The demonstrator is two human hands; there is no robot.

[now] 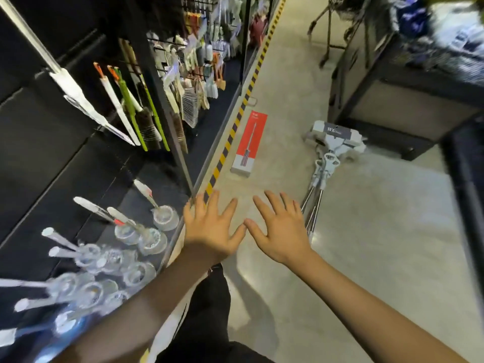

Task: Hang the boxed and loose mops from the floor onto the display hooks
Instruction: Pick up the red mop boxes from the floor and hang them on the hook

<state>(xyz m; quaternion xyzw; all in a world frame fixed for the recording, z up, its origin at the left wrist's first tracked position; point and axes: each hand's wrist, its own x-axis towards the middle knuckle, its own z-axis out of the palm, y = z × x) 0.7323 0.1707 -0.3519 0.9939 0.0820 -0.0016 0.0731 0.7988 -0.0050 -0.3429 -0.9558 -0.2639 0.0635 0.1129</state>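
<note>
A long red and white boxed mop (250, 142) lies flat on the aisle floor beside the yellow-black striped shelf edge. To its right several loose grey sponge mops (334, 142) lie in a bundle, heads away from me, metal handles (310, 205) running back under my right hand. My left hand (209, 226) and my right hand (280, 229) are stretched out side by side above the floor, palms down, fingers spread, holding nothing. The thumbs nearly touch. Both boxed and loose mops are ahead of my fingertips.
A black display rack (146, 82) on the left carries hanging brushes and brooms on wire hooks. Clear-headed plungers or brushes (123, 247) stand on its low shelf. A dark shelving unit (408, 100) flanks the aisle on the right, with a metal stand (327, 35) farther back.
</note>
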